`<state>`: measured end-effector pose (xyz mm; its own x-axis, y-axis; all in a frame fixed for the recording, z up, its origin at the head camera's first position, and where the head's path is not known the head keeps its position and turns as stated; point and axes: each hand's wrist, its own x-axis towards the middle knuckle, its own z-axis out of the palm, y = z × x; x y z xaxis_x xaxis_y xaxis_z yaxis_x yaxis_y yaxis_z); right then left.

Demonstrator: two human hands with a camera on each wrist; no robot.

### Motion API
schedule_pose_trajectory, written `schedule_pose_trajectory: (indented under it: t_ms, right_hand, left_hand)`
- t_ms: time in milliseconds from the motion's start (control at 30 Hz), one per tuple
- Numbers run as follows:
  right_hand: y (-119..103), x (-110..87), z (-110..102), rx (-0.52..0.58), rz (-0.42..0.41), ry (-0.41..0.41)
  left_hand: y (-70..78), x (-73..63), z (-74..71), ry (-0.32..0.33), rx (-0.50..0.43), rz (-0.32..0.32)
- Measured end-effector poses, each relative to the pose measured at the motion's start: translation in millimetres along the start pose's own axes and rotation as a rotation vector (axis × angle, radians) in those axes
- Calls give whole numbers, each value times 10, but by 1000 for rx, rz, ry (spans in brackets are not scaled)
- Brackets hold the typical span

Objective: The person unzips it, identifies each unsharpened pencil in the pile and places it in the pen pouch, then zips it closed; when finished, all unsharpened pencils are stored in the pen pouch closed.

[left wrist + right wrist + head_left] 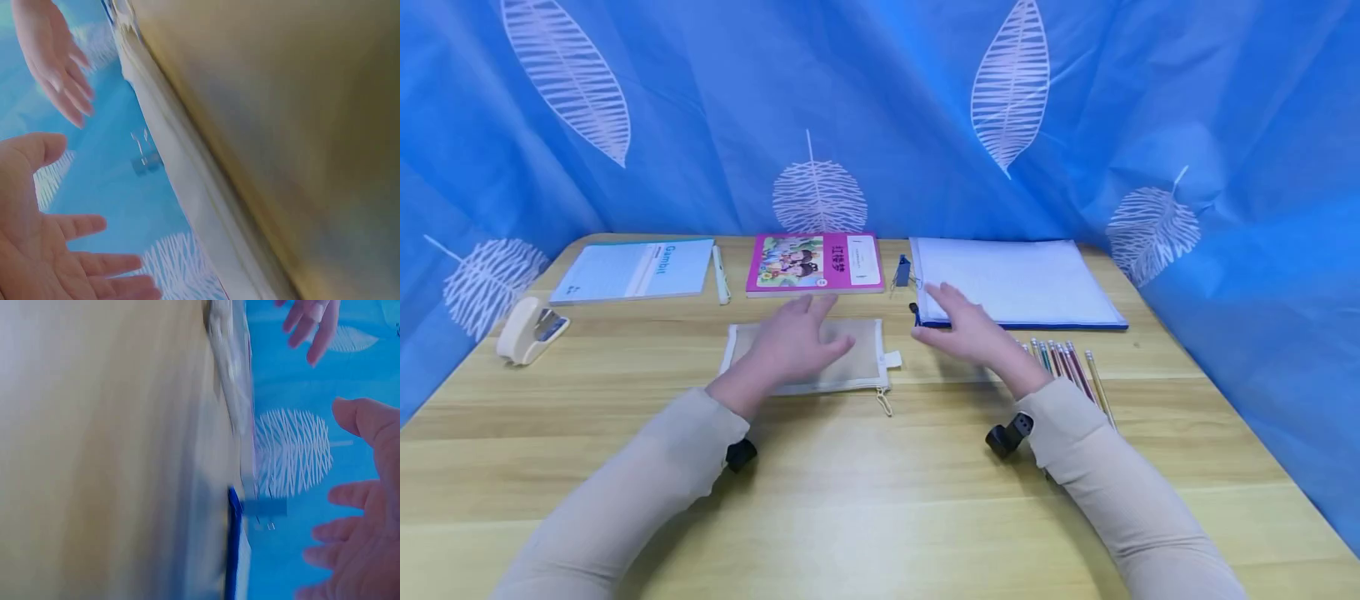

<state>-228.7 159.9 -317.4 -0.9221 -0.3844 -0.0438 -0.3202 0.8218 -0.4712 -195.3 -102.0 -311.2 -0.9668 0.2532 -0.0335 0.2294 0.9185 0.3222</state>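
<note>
My left hand [793, 342] hovers over a beige zip pouch [862, 350], covering part of it, its fingers spread and holding nothing. A white tab and a zip pull [884, 403] stick out at the pouch's right end. Facing it, my right hand [966, 325] is held in the air with straight fingers, overlapping the near left corner of a white zip folder [1015, 279] with a blue edge. Several pencils [1078, 371] lie beside the right wrist, partly hidden by the sleeve. Both palms, the left [44, 250] and the right [369, 544], show bare in the wrist views.
A pink book [816, 265] and a dark binder clip [902, 272] are at the back middle. To the left lie a light blue notebook [636, 271], a pale green pen [721, 275] and a white stapler [531, 331]. A blue curtain [895, 117] hangs behind the wooden table [880, 508].
</note>
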Motion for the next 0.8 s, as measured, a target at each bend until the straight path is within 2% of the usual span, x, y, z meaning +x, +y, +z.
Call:
schedule_pose_trajectory:
  t_ms: [233, 433, 633, 800]
  right_hand:
    - [-127, -53, 169, 258, -104, -136]
    - [-190, -69, 311, 433, -171, -187]
    - [-238, -44, 408, 522, -166, -198]
    - [-237, -29, 481, 494, -156, -225]
  left_hand:
    - [169, -196, 101, -85, -132, 49]
    - [271, -258, 170, -176, -292, 67]
    - [301, -271, 224, -227, -431, 44]
    - [284, -256, 285, -241, -512, 22]
